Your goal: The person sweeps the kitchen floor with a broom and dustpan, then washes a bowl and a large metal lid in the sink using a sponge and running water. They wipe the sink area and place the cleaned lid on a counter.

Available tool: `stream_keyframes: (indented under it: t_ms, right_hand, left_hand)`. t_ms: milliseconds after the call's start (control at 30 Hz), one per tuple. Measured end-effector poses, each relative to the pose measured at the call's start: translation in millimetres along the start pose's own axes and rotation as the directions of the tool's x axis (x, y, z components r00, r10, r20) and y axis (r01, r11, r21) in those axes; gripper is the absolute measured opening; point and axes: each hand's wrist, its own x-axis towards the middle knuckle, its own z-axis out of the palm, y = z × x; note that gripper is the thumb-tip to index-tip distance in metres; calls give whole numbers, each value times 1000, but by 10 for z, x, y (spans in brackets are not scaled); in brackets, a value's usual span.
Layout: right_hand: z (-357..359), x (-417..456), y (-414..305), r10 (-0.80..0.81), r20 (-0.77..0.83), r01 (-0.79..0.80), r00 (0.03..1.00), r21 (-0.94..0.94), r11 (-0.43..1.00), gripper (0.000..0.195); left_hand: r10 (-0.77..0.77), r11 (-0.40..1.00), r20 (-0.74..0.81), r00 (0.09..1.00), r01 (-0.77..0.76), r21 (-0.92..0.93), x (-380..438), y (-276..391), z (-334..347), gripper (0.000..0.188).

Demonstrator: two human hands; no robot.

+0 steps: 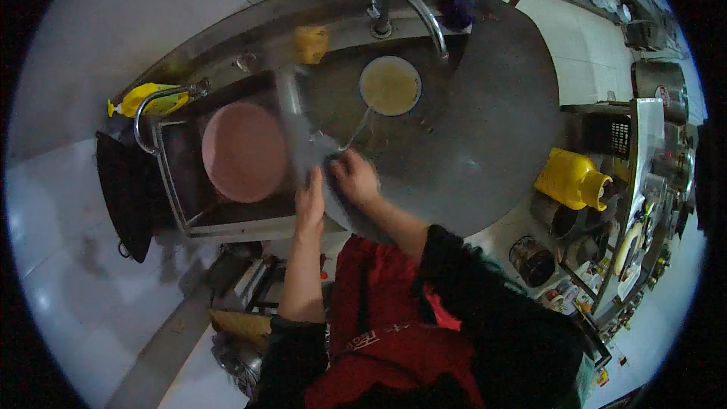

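My left hand (310,201) is at the near end of the divider between two sink basins, fingers pointing away from me, against a blurred greyish thing (325,146). Close on its right is my right hand (358,177), fingers curled beside the same thing; blur hides what either hand grips. A thin pale streak runs from near my right fingers to a round vessel (390,85) with yellowish contents. That vessel rests in the right part of the sink, near a large round grey metal surface (488,125). A pink plastic basin (244,152) stands in the left sink basin.
A curved faucet (426,11) reaches over the right side, another faucet (147,108) over the left. A yellow bottle (153,99) and a yellowish object (312,44) are along the back ledge. A dark wok (128,199) stands at the left; a yellow gas cylinder (571,179) is at the right.
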Motion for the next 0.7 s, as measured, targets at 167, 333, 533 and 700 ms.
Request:
stream_keyframes:
  t_ms: [167,333,533,700]
  right_hand:
    - [-174,-422,-66,-66,167,110,984,-273,956,26]
    - [-1117,-56,1040,186,82,-68,979,-729,681,32]
    - [-516,-741,156,-142,201,204,969,-335,920,35]
    - [-1606,-230,644,167,120,-41,979,-684,729,27]
  left_hand:
    - [44,990,-50,998,-50,-133,-51,-47,-43,62]
    - [-12,966,36,999,21,-258,-269,160,-7,57]
    - [-41,896,16,999,43,-442,-587,-791,123,56]
    - [118,993,92,989,-118,-5,-667,-608,-71,43]
